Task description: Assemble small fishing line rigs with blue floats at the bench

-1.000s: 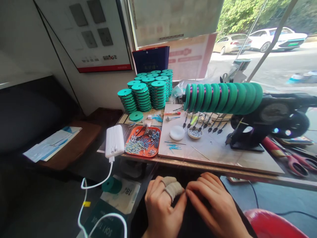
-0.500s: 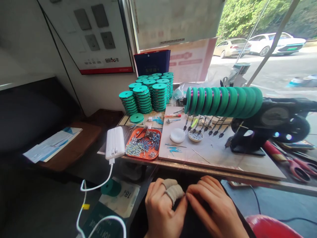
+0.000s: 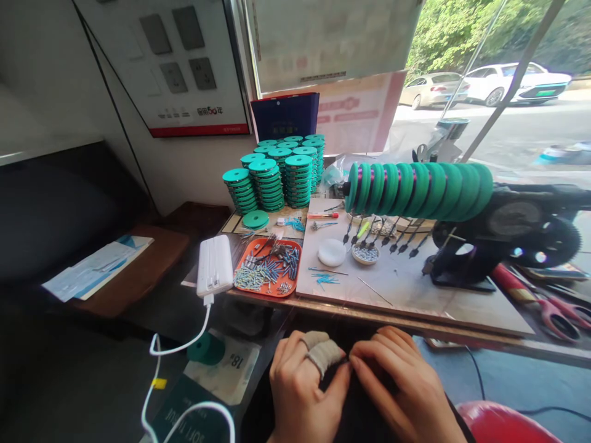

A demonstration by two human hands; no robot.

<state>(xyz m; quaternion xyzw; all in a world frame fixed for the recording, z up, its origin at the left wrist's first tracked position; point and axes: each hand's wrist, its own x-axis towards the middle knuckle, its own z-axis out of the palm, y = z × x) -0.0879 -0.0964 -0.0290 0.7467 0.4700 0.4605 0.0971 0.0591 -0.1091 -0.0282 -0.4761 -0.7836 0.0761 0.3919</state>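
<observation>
My left hand (image 3: 307, 384) is low in the middle of the view, with beige finger wraps (image 3: 323, 352) on two fingers. Its thumb and forefinger are pinched together. Close beside it on the right, my right hand (image 3: 399, 378) also pinches with thumb and forefinger, the tips almost touching the left ones. Whatever sits between the fingertips is too small and dark to make out. Both hands are in front of the table edge, over dark clothing. Nearest on the board (image 3: 429, 301) lie a thin metal rod (image 3: 375, 291) and some light-blue slim pieces (image 3: 325, 279).
An orange tray (image 3: 299, 258) holds many small parts. Stacks of green spools (image 3: 263, 184) stand behind it. A black stand (image 3: 480, 258) carries a row of green spools (image 3: 418, 191) with hanging weights. Red-handled scissors (image 3: 556, 317) lie right; a white power bank (image 3: 215, 264) trails its cable left.
The fingertips of my two hands have moved very slightly apart, both still pinched. The view has shifted a little; the things on the table stay where they were.
</observation>
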